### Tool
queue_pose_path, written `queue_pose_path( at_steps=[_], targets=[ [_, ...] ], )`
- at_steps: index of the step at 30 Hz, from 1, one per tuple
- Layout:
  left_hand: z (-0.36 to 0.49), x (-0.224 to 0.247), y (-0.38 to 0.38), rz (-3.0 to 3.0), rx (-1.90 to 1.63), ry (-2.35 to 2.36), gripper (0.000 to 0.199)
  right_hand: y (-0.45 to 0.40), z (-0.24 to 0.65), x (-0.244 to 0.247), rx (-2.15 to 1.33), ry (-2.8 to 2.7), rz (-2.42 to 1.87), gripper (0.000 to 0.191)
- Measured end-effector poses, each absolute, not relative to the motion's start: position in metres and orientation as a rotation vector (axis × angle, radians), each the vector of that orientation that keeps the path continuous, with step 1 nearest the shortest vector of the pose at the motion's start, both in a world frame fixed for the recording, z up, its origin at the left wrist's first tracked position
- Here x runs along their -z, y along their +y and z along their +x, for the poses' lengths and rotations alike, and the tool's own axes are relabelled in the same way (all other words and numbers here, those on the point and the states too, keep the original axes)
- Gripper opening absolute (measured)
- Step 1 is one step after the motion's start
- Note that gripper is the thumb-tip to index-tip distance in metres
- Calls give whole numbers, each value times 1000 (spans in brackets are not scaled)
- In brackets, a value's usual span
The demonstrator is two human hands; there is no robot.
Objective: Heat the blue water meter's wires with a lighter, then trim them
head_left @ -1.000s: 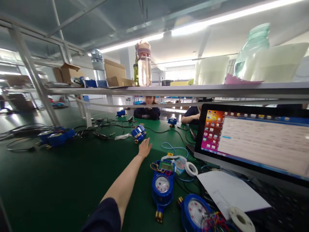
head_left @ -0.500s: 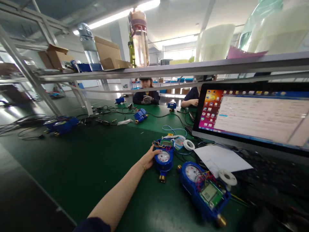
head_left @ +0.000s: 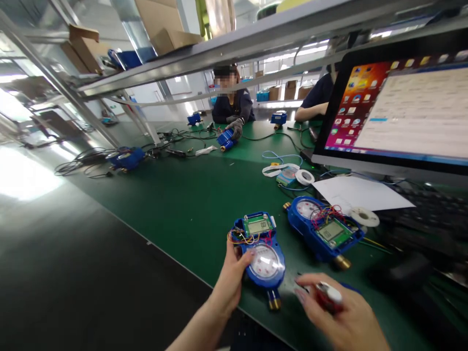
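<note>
My left hand [head_left: 234,273] grips the side of a blue water meter [head_left: 265,263], thumb at its round dial. Its cover is off, showing a small display [head_left: 259,226] and loose coloured wires. In my right hand [head_left: 343,314], just right of the meter's brass end, is a small red-and-white handled tool [head_left: 329,295]; blur and fingers hide its exact kind. Beyond that hand, a second opened water meter [head_left: 310,229] lies on the green table, with its display and wires exposed.
A monitor [head_left: 409,107], white paper [head_left: 361,192], tape roll [head_left: 304,177] and white spool [head_left: 364,217] are on the right. Across the table, a co-worker's gloved hand [head_left: 236,129] touches another blue meter [head_left: 225,140]. Cables [head_left: 175,139] lie at the left. A metal shelf [head_left: 219,51] crosses above.
My left hand has drawn the water meter toward me, to the table's near edge. My right hand has come into view with the tool. The co-worker's gloved hand has reached a blue meter.
</note>
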State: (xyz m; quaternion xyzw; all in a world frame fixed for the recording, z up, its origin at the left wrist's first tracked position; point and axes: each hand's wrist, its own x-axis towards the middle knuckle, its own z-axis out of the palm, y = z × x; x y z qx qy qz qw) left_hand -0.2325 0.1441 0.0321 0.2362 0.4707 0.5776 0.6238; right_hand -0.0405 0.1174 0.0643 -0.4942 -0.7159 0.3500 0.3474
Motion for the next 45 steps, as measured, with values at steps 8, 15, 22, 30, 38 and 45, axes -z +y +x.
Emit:
queue_pose_path(
  at_steps=[8,15,22,30,38,45],
  targets=[
    [-259,-1,73,988,-1308,1443,65,118,-57,-46,-208,-2064,-1316,32],
    [-303,-16,124,1721,-1159,1282,94,84,-40,-29,-14,-2261,-1468,57],
    [-271,11,116,1507,-1253,1502,85,109,-54,-18,-643,-2128,-1517,66],
    [-249,17,83,1509,-1378,1808,73,174,-67,-63,-927,-2310,-1462,67],
    [-272,-15,94,1685,-1414,1819,26,175,-77,-63,-728,-2437,-1557,60],
    [-267,-36,107,1973,-1555,1851,8,180,-68,-73,-818,-2214,-1406,42]
  ],
)
